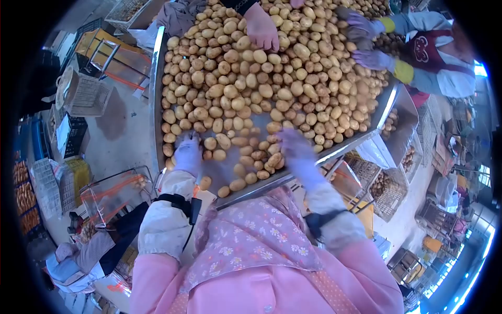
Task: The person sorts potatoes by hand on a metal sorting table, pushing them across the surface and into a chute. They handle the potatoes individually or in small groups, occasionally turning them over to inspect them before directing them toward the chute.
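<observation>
Potatoes (246, 83) lie heaped over a metal sorting table (156, 78) with raised edges. My left hand (188, 152), in a pale purple glove, rests at the table's near left, its fingers stretched toward the pile and touching or close to potatoes. Nothing shows in its grasp. My right hand (295, 152), gloved alike, is blurred by motion beside a loose group of potatoes (260, 155) near the front edge. Its fingers are smeared, so whether they hold a potato cannot be told. A few potatoes (237, 184) lie along the near rim, between my hands.
Across the table a co-worker's bare hand (262, 31) reaches into the heap. At the right, another person's gloved hands (372, 58) touch potatoes. Crates (86, 94) stand on the floor to the left; a crate of potatoes (386, 191) sits right. Another person (78, 261) is at lower left.
</observation>
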Demonstrator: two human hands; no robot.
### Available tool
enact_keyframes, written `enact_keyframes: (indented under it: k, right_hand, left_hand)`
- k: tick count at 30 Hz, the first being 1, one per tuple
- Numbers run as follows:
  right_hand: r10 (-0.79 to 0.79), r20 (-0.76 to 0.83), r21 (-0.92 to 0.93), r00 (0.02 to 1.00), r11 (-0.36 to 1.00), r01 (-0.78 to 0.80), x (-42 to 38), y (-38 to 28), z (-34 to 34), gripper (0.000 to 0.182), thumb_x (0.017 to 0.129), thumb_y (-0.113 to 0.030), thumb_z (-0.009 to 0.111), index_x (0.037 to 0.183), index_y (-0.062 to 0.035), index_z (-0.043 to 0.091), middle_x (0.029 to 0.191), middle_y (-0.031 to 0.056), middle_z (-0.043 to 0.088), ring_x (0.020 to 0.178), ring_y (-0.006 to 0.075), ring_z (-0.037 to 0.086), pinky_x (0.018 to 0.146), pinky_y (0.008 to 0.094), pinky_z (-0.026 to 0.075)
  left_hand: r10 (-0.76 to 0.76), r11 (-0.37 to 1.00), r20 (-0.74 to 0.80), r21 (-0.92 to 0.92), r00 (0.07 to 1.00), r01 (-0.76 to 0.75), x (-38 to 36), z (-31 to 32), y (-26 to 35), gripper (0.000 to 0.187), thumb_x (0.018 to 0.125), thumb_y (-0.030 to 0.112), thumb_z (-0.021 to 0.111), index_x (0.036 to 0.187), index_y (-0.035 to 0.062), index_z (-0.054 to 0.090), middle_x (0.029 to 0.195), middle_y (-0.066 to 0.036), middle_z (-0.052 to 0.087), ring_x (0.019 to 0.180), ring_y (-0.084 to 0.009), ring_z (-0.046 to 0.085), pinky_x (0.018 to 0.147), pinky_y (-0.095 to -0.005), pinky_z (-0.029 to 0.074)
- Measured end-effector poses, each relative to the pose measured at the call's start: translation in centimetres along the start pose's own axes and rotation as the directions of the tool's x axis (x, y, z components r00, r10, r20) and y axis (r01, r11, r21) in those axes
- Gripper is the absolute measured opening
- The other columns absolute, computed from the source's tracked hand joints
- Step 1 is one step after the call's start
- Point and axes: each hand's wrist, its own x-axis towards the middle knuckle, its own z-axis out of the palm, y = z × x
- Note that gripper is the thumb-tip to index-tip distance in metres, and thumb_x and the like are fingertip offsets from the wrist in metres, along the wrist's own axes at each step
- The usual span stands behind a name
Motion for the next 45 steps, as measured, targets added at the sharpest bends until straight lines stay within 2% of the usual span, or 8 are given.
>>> enact_keyframes:
  k: [4, 17, 22, 26, 32, 34, 43, 45]
  right_hand:
    - [-0.013, 0.166, -0.845, 0.986, 0.514, 0.149, 7.7, -2.7, 13.1, 0.051, 0.089, -0.047, 0.069, 0.134, -0.0247, 0.058, 0.131, 0.016, 0.052, 0.114, 0.0385, 0.056, 0.091, 0.0519, 0.05]
    - [-0.011, 0.388, -0.828, 0.921, 0.435, 0.354, 9.3, 0.0, 12.8, 0.029, 0.095, -0.02, 0.059, 0.123, -0.0213, 0.067, 0.122, 0.0143, 0.062, 0.112, 0.0329, 0.063, 0.092, 0.0463, 0.055]
    - [-0.206, 0.338, -0.599, 0.918, 0.705, 0.379, 11.2, -1.5, 9.1, 0.027, 0.091, -0.017, 0.068, 0.118, -0.0148, 0.068, 0.113, 0.0107, 0.063, 0.092, 0.0286, 0.066, 0.083, 0.042, 0.056]
    - [0.259, 0.106, 0.702, 0.96, 0.664, -0.257, 6.7, -3.5, 4.9, 0.024, 0.097, -0.006, 0.062, 0.121, -0.0058, 0.062, 0.109, 0.0059, 0.059, 0.087, 0.0145, 0.059, 0.074, 0.0283, 0.053]
    - [-0.354, -0.203, -0.116, 0.913, 0.934, 0.337, -3.4, -3.3, 3.5, 0.029, 0.101, -0.007, 0.055, 0.13, -0.0027, 0.055, 0.117, 0.0105, 0.06, 0.109, 0.0203, 0.058, 0.096, 0.0343, 0.05]
    - [-0.336, -0.044, 0.37, 0.941, 0.869, 0.328, -3.2, 0.3, 0.3, 0.038, 0.104, -0.021, 0.054, 0.138, -0.0043, 0.053, 0.127, 0.0124, 0.06, 0.121, 0.0252, 0.058, 0.107, 0.0376, 0.045]
    - [0.443, -0.121, 0.923, 0.888, 0.378, -0.063, -20.0, 7.1, -16.7, 0.041, 0.103, -0.043, 0.054, 0.122, -0.0073, 0.059, 0.134, 0.0113, 0.063, 0.109, 0.0213, 0.063, 0.085, 0.0363, 0.053]
    - [0.76, -0.503, 0.592, 0.41, 0.649, -0.477, -22.2, 7.8, -19.2, 0.053, 0.108, -0.042, 0.048, 0.148, -0.0074, 0.047, 0.123, 0.0097, 0.059, 0.098, 0.0228, 0.06, 0.082, 0.0426, 0.053]
  left_hand:
    - [-0.101, 0.983, 0.004, -0.154, 0.995, 0.1, -1.1, -0.8, 0.6, 0.045, 0.089, 0.022, 0.068, 0.133, 0.0159, 0.061, 0.131, -0.019, 0.059, 0.113, -0.0406, 0.061, 0.094, -0.0483, 0.052]
    - [-0.135, 0.782, -0.129, -0.622, 0.982, 0.026, -2.6, 2.5, -3.1, 0.038, 0.091, 0.003, 0.064, 0.129, 0.0045, 0.062, 0.119, -0.018, 0.063, 0.106, -0.0316, 0.066, 0.088, -0.0372, 0.054]
    - [-0.233, 0.43, -0.095, -0.903, 0.968, 0.015, -2.5, 4.2, -3.5, 0.043, 0.093, 0.0, 0.062, 0.136, 0.0018, 0.057, 0.12, -0.01, 0.063, 0.103, -0.0182, 0.063, 0.088, -0.0298, 0.052]
    - [-0.346, 0.025, -0.085, -0.996, 0.934, -0.081, -5.4, -2.2, 6.0, 0.048, 0.093, -0.008, 0.054, 0.139, 0.0072, 0.054, 0.118, -0.001, 0.059, 0.099, -0.0108, 0.059, 0.09, -0.0242, 0.048]
    - [0.336, 0.522, -0.518, -0.592, 0.787, -0.613, -8.2, -0.4, 21.8, 0.049, 0.08, -0.001, 0.056, 0.127, 0.0055, 0.065, 0.136, -0.018, 0.058, 0.134, -0.0424, 0.047, 0.112, -0.0511, 0.039]
    - [0.212, 0.1, -0.334, -0.927, 0.918, -0.36, -7.5, 4.9, 27.5, 0.048, 0.079, 0.006, 0.054, 0.126, 0.0076, 0.065, 0.135, -0.019, 0.057, 0.135, -0.0424, 0.044, 0.113, -0.0518, 0.038]
    - [0.797, 0.197, -0.336, -0.641, 0.502, -0.742, -14.8, 2.0, 34.8, 0.061, 0.088, 0.021, 0.064, 0.144, 0.0073, 0.048, 0.156, -0.021, 0.038, 0.145, -0.045, 0.034, 0.121, -0.0538, 0.027]
    - [0.807, 0.232, -0.344, -0.564, 0.481, -0.793, -13.7, 1.8, 33.3, 0.066, 0.088, 0.024, 0.066, 0.148, 0.0083, 0.044, 0.158, -0.021, 0.035, 0.146, -0.0446, 0.034, 0.121, -0.0539, 0.027]
